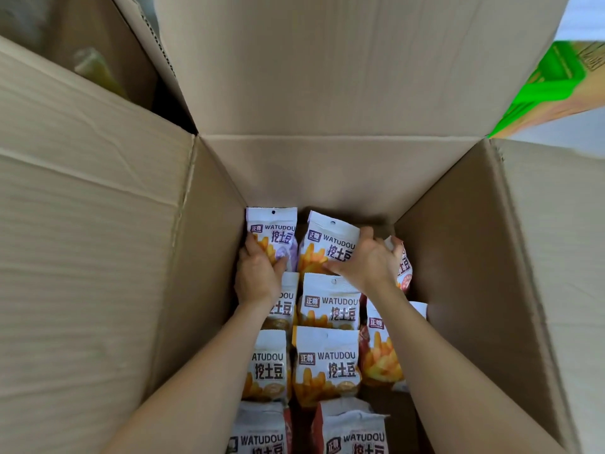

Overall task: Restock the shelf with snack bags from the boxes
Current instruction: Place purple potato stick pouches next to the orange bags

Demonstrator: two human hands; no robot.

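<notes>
I look down into a deep open cardboard box (pixel 451 244) with several white "WATUDOU" snack bags lying at its bottom. My left hand (pixel 257 276) is deep in the box, fingers curled around the lower part of a purple-trimmed snack bag (pixel 273 229) at the far left. My right hand (pixel 366 262) grips the orange-trimmed snack bag (pixel 327 239) beside it, thumb on its front. A red-trimmed bag (pixel 404 263) stands on edge just right of that hand. More bags (pixel 325 358) lie in rows nearer me.
The box's flaps stand open: a tall one at the back (pixel 343 67), wide ones at left (pixel 82 208) and right (pixel 556 257). Another brown carton (pixel 98 44) sits behind at upper left. A green-printed carton (pixel 556 83) shows at upper right.
</notes>
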